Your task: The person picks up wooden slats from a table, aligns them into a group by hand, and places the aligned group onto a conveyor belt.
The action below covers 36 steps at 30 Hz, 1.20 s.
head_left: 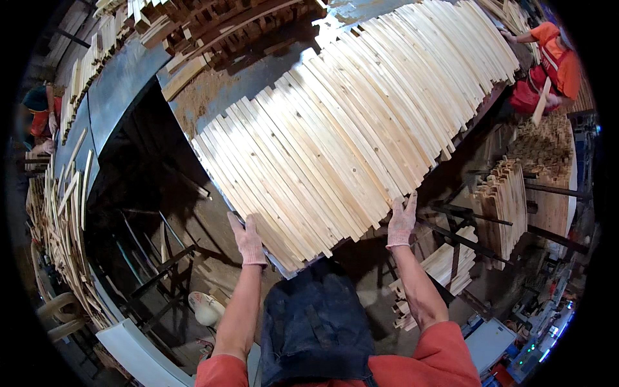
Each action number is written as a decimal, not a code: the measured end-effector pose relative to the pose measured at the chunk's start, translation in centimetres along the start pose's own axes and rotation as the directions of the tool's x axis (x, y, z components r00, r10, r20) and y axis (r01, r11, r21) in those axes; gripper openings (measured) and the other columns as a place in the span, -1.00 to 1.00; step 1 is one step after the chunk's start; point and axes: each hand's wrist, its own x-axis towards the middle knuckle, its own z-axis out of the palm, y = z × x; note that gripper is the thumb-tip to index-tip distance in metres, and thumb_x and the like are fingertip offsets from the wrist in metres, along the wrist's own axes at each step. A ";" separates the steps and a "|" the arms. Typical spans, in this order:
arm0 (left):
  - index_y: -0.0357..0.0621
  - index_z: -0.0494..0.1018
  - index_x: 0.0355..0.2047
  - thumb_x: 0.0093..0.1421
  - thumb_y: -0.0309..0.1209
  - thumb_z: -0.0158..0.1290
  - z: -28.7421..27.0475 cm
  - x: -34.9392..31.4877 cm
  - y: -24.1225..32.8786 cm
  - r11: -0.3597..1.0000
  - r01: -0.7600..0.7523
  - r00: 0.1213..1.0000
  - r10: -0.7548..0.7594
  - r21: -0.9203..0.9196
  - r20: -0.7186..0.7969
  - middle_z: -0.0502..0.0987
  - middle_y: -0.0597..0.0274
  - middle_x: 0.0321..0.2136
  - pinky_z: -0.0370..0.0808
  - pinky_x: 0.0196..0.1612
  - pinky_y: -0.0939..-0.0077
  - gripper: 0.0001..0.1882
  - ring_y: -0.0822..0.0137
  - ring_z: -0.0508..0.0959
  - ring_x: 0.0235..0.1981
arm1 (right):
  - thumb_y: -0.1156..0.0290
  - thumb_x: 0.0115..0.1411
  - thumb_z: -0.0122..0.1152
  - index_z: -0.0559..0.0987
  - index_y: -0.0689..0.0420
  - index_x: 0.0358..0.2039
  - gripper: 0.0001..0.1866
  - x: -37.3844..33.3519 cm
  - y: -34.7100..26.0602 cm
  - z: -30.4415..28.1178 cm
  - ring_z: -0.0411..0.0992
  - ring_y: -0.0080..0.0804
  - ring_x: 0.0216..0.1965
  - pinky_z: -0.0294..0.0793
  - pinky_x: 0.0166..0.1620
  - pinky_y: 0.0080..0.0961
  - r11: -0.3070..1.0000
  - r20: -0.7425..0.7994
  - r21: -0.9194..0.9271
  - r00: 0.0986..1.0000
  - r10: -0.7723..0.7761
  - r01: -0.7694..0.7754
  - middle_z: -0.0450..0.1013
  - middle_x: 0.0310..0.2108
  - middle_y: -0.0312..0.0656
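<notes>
Many wooden strips (329,142) are lying side by side on the table (200,113). The left hand (249,242) is touching their near left edge, the right hand (401,227) their near ends, each grip unclenched, fingers spread. Strips are probably feeling stiff, singly light; the near ends are offering hold.

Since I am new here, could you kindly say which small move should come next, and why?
Probably a light push with the right hand against the near ends of the wooden strips: those ends form a ragged line, and the hand is right by them, while the left hand is near the row's left edge, where it could steady it.
</notes>
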 end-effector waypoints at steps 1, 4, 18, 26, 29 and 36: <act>-0.20 0.18 0.49 0.45 -0.18 0.08 0.0 0.5 -0.1 0.992 0.102 0.995 -0.101 -0.075 0.016 0.51 -0.07 0.20 0.53 0.21 0.21 -0.29 0.09 0.56 0.12 | 0.21 0.45 0.17 0.17 0.35 0.53 -0.21 -0.2 0.2 -0.2 0.47 -0.25 -0.07 0.48 0.11 -0.39 1.000 0.005 0.011 1.000 -0.004 0.004 0.47 0.03 -0.02; -0.13 0.17 0.51 0.47 -0.12 0.10 -1.1 2.2 -0.9 0.879 0.363 0.930 -0.322 -0.311 0.176 0.52 0.00 0.22 0.57 0.23 0.20 -0.28 0.12 0.57 0.15 | 0.23 0.43 0.21 0.26 0.37 0.48 -0.26 -3.0 1.4 -0.5 0.52 -0.17 -0.06 0.50 0.13 -0.37 0.998 0.074 0.044 0.997 0.036 -0.039 0.54 -0.01 -0.07; -0.27 0.29 0.38 0.33 -0.28 0.25 -7.9 7.9 0.6 0.828 0.478 0.829 -0.315 -0.293 0.461 0.55 0.07 0.16 0.54 0.23 0.27 -0.31 0.23 0.58 0.12 | 0.27 0.31 0.40 0.29 0.28 0.49 -0.18 2.9 -7.7 12.5 0.34 -0.03 0.41 0.27 0.46 -0.22 0.723 0.550 -0.020 0.611 -0.569 0.691 0.31 0.43 0.17; -0.33 0.46 0.23 0.19 -0.30 0.34 -10.1 5.5 0.7 0.841 0.497 0.783 -0.329 -0.213 0.527 0.65 0.15 -0.01 0.63 0.09 0.34 -0.36 0.31 0.66 -0.07 | 0.33 0.22 0.48 0.27 0.24 0.46 -0.13 0.3 -9.3 10.2 0.47 -0.27 0.20 0.47 0.32 -0.30 0.971 0.759 0.153 0.651 0.003 -0.183 0.45 0.23 -0.04; -0.33 0.45 0.26 0.18 -0.36 0.34 -11.3 3.3 1.3 0.823 0.543 0.758 -0.396 -0.165 0.518 0.66 0.16 0.00 0.62 0.12 0.33 -0.34 0.29 0.67 -0.07 | 0.46 0.16 0.52 0.30 0.25 0.41 -0.15 -0.5 -9.3 9.2 0.51 -0.32 0.11 0.56 0.22 -0.32 0.939 0.796 0.078 0.589 0.143 -0.334 0.48 0.13 -0.08; -0.33 0.46 0.21 0.13 -0.43 0.42 -13.0 -1.9 0.9 0.757 0.605 0.741 -0.421 -0.248 0.523 0.65 0.17 0.01 0.60 0.12 0.42 -0.35 0.35 0.64 -0.02 | 0.55 0.17 0.42 0.38 0.25 0.33 -0.29 -3.1 -10.5 5.8 0.55 -0.38 -0.13 0.62 -0.03 -0.40 0.892 0.799 0.098 0.570 0.194 -0.441 0.54 -0.03 -0.16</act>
